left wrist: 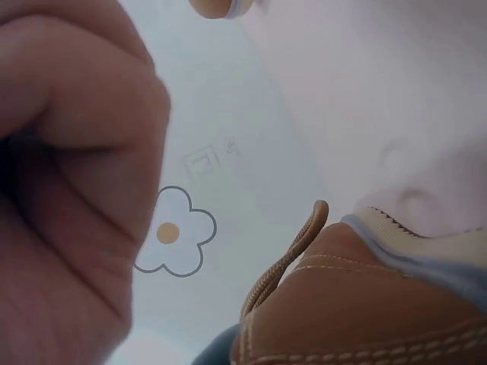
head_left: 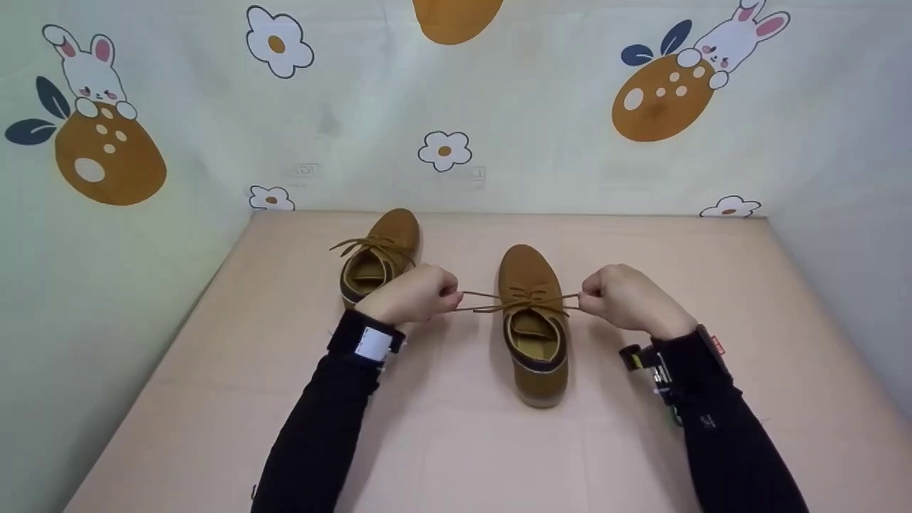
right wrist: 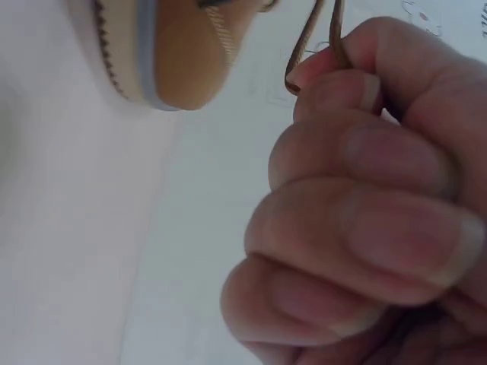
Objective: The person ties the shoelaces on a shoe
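Matt, suede-like tan cloth covers the near shoe (head_left: 533,324) and the far shoe (head_left: 377,256), with woven cord laces (head_left: 491,303), stitched seams, and a smooth, matt pink desk (head_left: 456,442).

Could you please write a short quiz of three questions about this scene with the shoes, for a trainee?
1. True or false: both hands pull the lace of the shoe in the middle.
2. Where does the other shoe stand? A) behind the left hand B) right of the right hand C) on top of the first shoe
3. Fill in: the sleeves on both arms are ____.

Key
1. True: the left hand and the right hand each pinch the lace of the middle shoe, stretched out to both sides.
2. A: the other shoe stands behind the left hand, its lace in a bow.
3. Black: see the sleeves.
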{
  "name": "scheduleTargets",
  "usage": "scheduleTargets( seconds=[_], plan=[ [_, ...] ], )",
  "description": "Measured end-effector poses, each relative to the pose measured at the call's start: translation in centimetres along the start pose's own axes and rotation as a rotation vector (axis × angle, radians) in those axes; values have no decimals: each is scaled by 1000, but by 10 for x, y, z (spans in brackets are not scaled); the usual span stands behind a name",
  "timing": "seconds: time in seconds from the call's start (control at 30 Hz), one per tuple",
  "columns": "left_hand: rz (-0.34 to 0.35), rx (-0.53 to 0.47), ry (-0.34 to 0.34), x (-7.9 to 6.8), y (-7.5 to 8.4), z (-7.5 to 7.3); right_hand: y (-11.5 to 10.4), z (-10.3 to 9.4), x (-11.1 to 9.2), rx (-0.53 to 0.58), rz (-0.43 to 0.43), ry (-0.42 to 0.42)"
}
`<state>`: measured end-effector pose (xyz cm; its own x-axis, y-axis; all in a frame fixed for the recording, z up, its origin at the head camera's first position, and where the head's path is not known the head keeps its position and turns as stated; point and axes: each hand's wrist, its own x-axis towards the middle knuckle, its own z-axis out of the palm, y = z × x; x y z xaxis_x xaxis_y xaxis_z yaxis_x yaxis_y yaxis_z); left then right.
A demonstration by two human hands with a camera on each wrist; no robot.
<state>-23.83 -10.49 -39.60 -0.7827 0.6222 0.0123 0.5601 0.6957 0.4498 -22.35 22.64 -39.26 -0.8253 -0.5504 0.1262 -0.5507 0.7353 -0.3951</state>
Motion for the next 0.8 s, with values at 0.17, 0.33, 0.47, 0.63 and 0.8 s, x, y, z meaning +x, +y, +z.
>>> scheduleTargets(
  seconds=[0.17, 0.33, 0.47, 0.63, 0.8],
  plan=[
    [1, 61, -4, 3, 1, 5, 0, 7, 1, -9, 23, -67],
    [-25, 41, -9, 2, 1, 6, 1, 10, 1, -1, 60, -87],
    [-79, -30, 1, 0, 3, 5, 2, 1, -1, 73, 116, -95],
    [-177, -63, 56, -3, 13, 0, -1, -20, -8, 121, 235, -126],
    [-225, -92, 6, -5, 33, -1, -7, -30, -13, 95, 244, -117]
  ],
)
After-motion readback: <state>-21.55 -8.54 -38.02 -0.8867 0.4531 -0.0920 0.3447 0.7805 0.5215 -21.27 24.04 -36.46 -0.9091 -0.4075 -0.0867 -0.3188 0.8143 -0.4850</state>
